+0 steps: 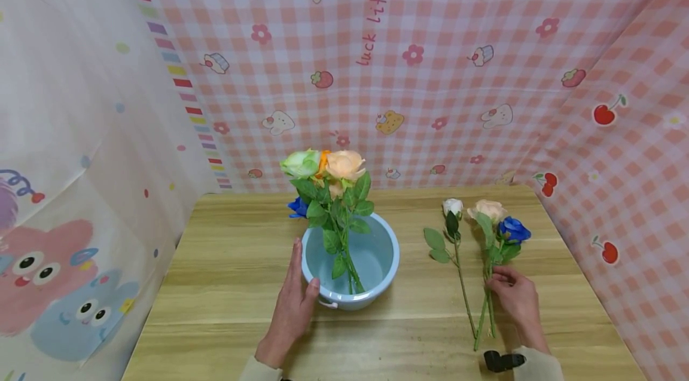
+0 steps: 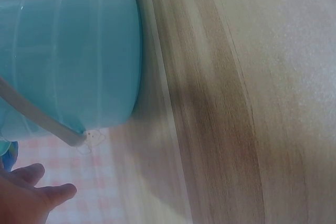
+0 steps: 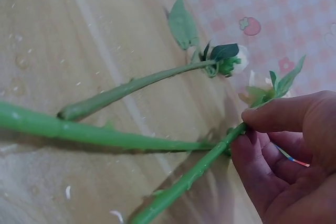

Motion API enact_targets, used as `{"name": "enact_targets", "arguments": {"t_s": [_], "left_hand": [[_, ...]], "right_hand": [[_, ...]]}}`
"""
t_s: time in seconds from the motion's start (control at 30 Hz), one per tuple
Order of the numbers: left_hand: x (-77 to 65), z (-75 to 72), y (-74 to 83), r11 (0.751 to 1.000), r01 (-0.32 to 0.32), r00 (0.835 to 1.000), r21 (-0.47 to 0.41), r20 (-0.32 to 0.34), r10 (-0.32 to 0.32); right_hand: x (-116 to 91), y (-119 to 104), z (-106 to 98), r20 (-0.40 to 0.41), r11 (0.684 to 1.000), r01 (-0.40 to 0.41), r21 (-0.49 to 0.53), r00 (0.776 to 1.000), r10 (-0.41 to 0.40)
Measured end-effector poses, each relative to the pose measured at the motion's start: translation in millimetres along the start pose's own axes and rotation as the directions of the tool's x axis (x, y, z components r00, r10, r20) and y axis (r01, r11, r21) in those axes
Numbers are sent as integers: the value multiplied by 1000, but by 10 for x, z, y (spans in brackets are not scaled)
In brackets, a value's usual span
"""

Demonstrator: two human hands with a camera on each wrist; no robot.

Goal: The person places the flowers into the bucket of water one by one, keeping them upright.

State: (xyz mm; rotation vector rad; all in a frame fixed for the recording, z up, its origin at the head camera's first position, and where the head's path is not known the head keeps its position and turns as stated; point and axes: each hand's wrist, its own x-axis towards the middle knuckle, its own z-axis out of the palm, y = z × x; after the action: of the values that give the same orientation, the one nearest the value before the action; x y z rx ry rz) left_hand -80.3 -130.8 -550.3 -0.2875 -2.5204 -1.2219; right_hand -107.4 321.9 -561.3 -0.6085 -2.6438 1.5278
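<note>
A light blue bucket (image 1: pixel 389 261) holds several artificial roses, with a green rose (image 1: pixel 301 164), a peach rose (image 1: pixel 345 164) and a blue rose (image 1: pixel 298 207) showing. My left hand (image 1: pixel 293 303) is beside the bucket's near left side, fingers straight and thumb near the rim. My right hand (image 1: pixel 515 294) pinches a green rose stem (image 3: pixel 202 165) between thumb and forefinger. That stem belongs to a pair lying together, one with a peach bloom (image 1: pixel 487 211), one with a blue bloom (image 1: pixel 514 230); the held stem seems to lead to the peach one. A white rose (image 1: pixel 453 207) lies just left.
The wooden table (image 1: pixel 237 273) has a checked pink cloth (image 1: pixel 430 100) hanging behind it and a patterned white cloth (image 1: pixel 97 148) on the left. The bucket's handle (image 2: pixel 42 116) hangs down its side. Small bits (image 3: pixel 68 191) lie scattered near the stems.
</note>
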Motion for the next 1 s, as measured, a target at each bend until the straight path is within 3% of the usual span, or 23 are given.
{"name": "enact_targets", "arguments": {"t_s": [0.23,0.43,1.0], "left_hand": [[-1,1,-12,1000,-9,1000,-2,-4,9],[6,0,-9,1000,0,1000,-4,1,0],[9,-7,-4,1000,7,1000,-2,11,-7]], "right_hand": [[-51,-115,-53,8,996,-20,92,1000,20],[-101,-225,-78,-42,990,2,138,999,4],[-209,-556,-86,-97,988,46,146,995,-32]]}}
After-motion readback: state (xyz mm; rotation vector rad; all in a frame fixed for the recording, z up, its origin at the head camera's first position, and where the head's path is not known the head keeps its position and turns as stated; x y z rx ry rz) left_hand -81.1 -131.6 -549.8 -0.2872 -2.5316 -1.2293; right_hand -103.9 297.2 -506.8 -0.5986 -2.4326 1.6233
